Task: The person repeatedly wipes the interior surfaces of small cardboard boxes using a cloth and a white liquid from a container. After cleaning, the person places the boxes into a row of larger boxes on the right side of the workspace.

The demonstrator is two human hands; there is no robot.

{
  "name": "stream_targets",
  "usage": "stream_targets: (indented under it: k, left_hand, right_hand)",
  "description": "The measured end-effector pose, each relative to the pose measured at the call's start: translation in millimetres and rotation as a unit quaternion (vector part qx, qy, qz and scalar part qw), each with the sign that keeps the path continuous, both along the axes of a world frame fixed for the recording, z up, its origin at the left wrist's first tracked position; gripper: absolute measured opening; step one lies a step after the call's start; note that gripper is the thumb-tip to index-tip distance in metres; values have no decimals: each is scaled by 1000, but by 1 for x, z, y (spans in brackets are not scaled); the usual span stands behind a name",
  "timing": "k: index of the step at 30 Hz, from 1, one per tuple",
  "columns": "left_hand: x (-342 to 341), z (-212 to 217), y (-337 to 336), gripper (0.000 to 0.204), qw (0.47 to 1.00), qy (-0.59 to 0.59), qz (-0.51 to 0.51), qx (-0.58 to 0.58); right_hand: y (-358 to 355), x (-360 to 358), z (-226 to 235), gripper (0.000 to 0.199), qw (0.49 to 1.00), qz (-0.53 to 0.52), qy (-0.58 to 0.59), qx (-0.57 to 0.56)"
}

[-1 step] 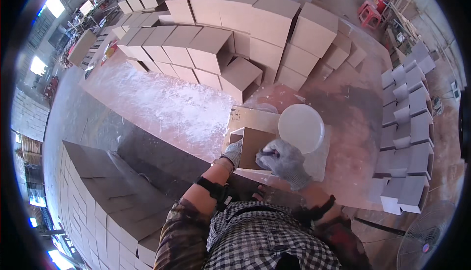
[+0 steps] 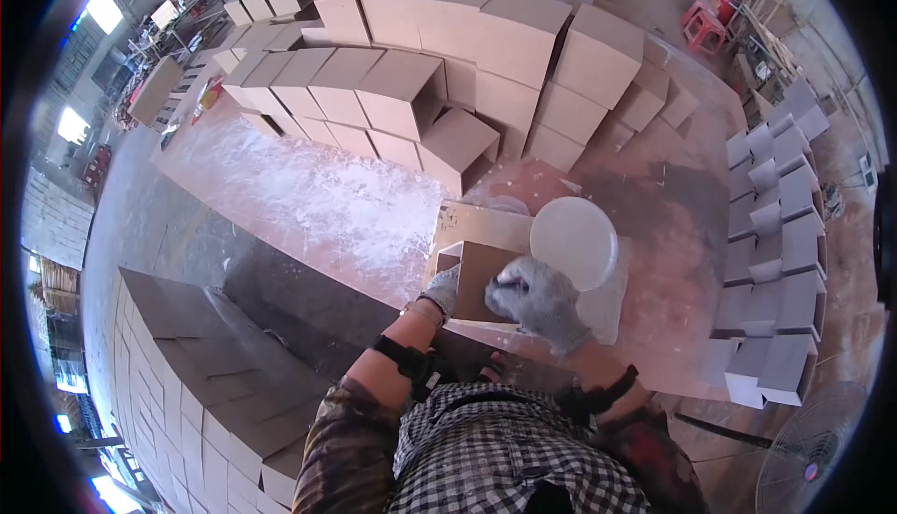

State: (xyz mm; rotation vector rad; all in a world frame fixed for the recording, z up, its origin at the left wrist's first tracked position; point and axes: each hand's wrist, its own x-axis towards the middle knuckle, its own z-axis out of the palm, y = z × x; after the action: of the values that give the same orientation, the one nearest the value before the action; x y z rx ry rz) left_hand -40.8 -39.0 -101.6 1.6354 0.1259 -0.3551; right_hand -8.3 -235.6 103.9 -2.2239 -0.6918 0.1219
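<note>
A: What's nearest, at the bottom of the frame?

B: The person's checked shirt, with both forearms rising from it. Lower left lies a stack of flat grey-brown sheets (image 2: 201, 374).

A: And the hands?

B: Both gloved, close together at centre. The left hand (image 2: 442, 290) grips the left edge of a small brown box (image 2: 481, 280); the right hand (image 2: 539, 302) is pressed on the box's right side, fingers curled over it. So both are clamped on the box.

A: Where is that box?

B: Centre frame, held over a tan carton (image 2: 472, 226). Just right of it, touching the right glove's upper edge, is a round white lid (image 2: 574, 241).

A: Beyond that?

B: A white-dusted floor patch (image 2: 308, 196) left of centre. Then a big pile of plain brown boxes (image 2: 439, 56) across the upper middle. At the right edge, rows of small grey boxes (image 2: 775, 234). A red stool (image 2: 705, 23) sits upper right; a fan (image 2: 813, 458) lower right.
</note>
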Motion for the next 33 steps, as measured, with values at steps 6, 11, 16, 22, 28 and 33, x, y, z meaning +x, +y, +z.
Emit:
stream_targets:
  k: [6,11,16,22,28,33]
  left_hand:
    - [2,33,-5,37,971,-57,-94,211]
    - [0,50,1,38,988,49,-66,128]
    - [7,72,-9,46,970,11,-99,224]
    - [2,103,-9,54,925,-108,-168,323]
    - [14,87,-18,53,955,-66,-132,257]
    - [6,85,-13,48,925,-123,-168,317]
  right_hand:
    - [-1,21,-23,13,992,-43,-121,-14]
    - [7,-22,-3,10,975,75,-189,-93]
    - [26,53,-6,12,991,-41,-91,-89]
    - [30,-1,-2,13,992,62,-107,-14]
    - [26,42,-3,12,995,-22,-85,-52]
    - [-10,-14,-3,16,994,85,-29,-58]
